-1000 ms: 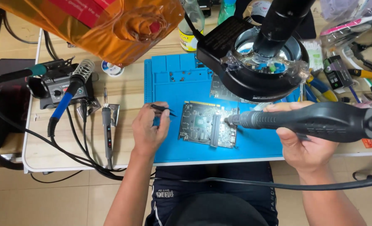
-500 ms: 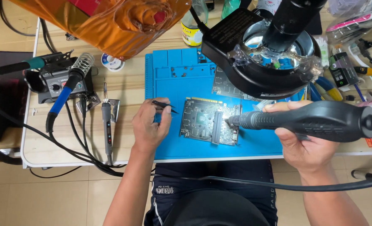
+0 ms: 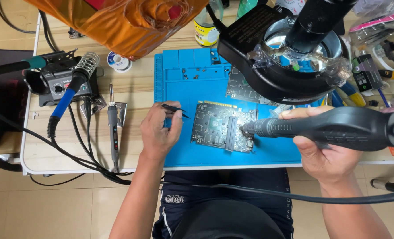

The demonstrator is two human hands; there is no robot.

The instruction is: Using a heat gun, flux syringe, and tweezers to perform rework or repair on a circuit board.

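A dark circuit board [image 3: 217, 126] lies on a blue work mat [image 3: 183, 75]. My left hand [image 3: 159, 130] rests on the mat just left of the board and grips black tweezers [image 3: 174, 109], tips pointing right. My right hand [image 3: 325, 150] holds a black hot-air handle [image 3: 334, 128]; its nozzle hovers at the board's right edge, near a long connector slot. A second board [image 3: 241, 88] lies farther back, partly hidden under the microscope.
A black microscope head with ring light [image 3: 290, 53] overhangs the mat's back right. A soldering station [image 3: 59, 82] and a slim soldering pen [image 3: 112, 128] sit to the left. An orange plastic bag [image 3: 121, 22] hangs at the back. Tools crowd the right side.
The view has shifted slightly. Both hands hold their positions, with the nozzle still at the board's right edge.
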